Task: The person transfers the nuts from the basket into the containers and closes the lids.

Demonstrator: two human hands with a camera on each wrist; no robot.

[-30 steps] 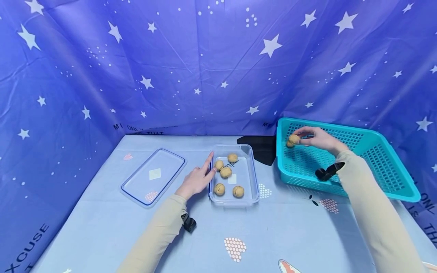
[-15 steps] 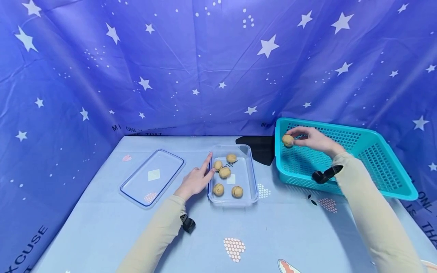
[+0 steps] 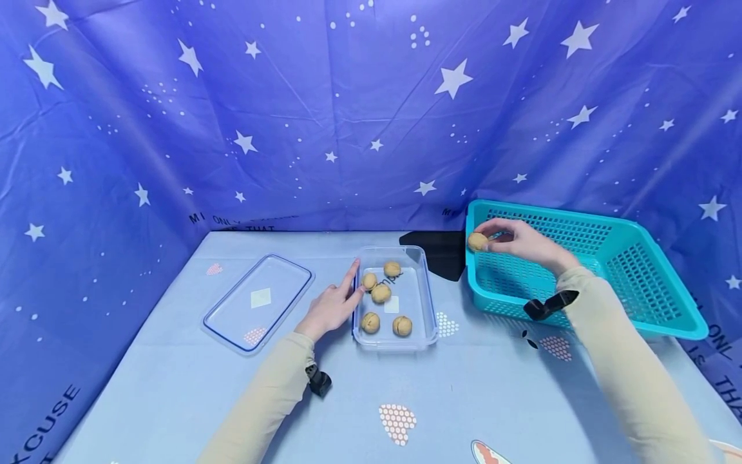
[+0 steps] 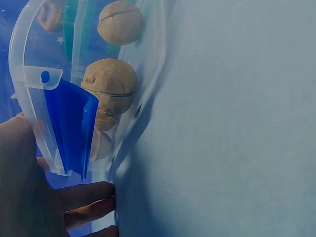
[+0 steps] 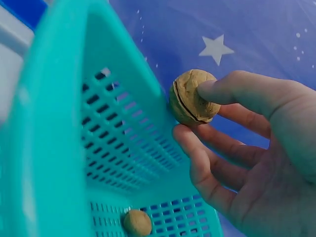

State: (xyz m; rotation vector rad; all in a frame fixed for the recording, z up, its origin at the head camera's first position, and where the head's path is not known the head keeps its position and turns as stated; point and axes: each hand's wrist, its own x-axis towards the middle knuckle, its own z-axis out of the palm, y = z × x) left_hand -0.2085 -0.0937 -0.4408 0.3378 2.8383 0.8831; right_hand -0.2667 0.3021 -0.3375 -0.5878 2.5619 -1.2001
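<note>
My right hand (image 3: 524, 245) pinches a walnut (image 3: 478, 241) between thumb and fingertips at the left rim of the turquoise basket (image 3: 498, 304). In the right wrist view, a second walnut (image 5: 137, 222) lies on the basket's slotted floor. My left hand (image 3: 330, 310) rests against the left side of a clear plastic container (image 3: 414, 306), index finger stretched along its edge. Several walnuts (image 3: 380, 294) lie inside the container. The left wrist view shows its blue side clip (image 4: 74, 123) hanging unlatched, with my left fingertips low beside it near the tabletop.
A clear lid with a blue seal (image 3: 232, 316) lies flat to the left of the container. A dark patch (image 3: 435, 251) lies on the light blue tablecloth (image 3: 452, 399) between container and basket. Starry blue curtains (image 3: 348, 116) stand behind and at both sides.
My right hand has lifted the walnut from near the other one in the basket and carried it left to the rim. My left hand stays at the container.
</note>
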